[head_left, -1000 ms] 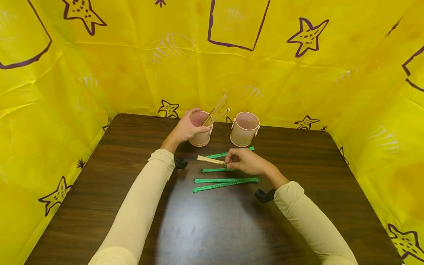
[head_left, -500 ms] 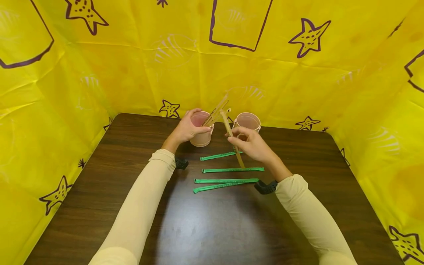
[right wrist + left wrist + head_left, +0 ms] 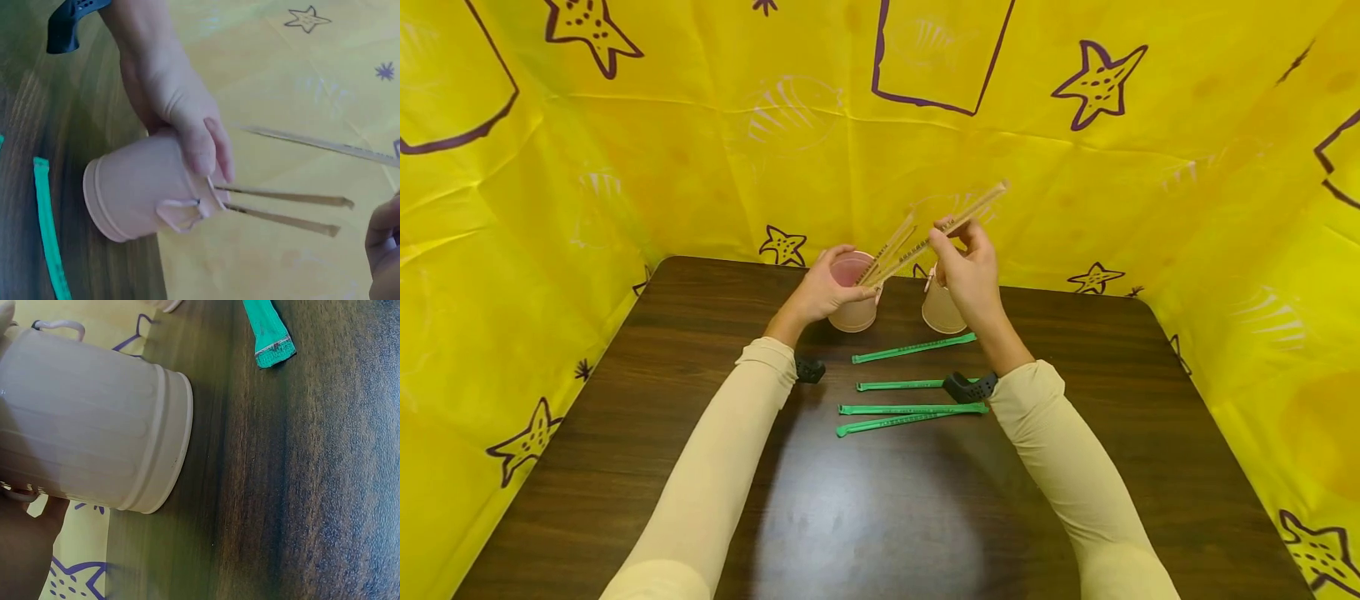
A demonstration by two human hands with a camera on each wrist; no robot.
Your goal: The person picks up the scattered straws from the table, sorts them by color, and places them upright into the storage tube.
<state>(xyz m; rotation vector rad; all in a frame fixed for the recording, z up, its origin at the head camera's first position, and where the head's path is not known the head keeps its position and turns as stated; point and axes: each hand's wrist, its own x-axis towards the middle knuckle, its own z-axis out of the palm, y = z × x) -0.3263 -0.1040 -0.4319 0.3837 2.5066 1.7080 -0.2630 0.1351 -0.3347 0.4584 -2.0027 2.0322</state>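
Observation:
My left hand (image 3: 822,287) grips the rim of a pale pink bucket (image 3: 852,318), thumb along its near side. The bucket (image 3: 94,425) stands upright on the table. Tan wrapped straws (image 3: 284,197) lean out of it to the right. My right hand (image 3: 973,279) pinches another tan wrapped straw (image 3: 988,200) near its middle, slanted, with its lower end overlapping the bucket's opening in the head view. In the right wrist view that held straw (image 3: 325,146) has its end apart from the rim. A second pink bucket (image 3: 942,311) is partly hidden behind my right hand.
Several green wrapped straws lie on the dark wood table (image 3: 865,517) in front of the buckets; the farthest green straw (image 3: 913,348) is close to the second bucket. A yellow patterned cloth (image 3: 700,167) hangs behind and along both sides.
My right hand has lifted the tan straw from above the green straws, turned it and brought it up and back toward the left bucket. The left hand stays on its bucket.

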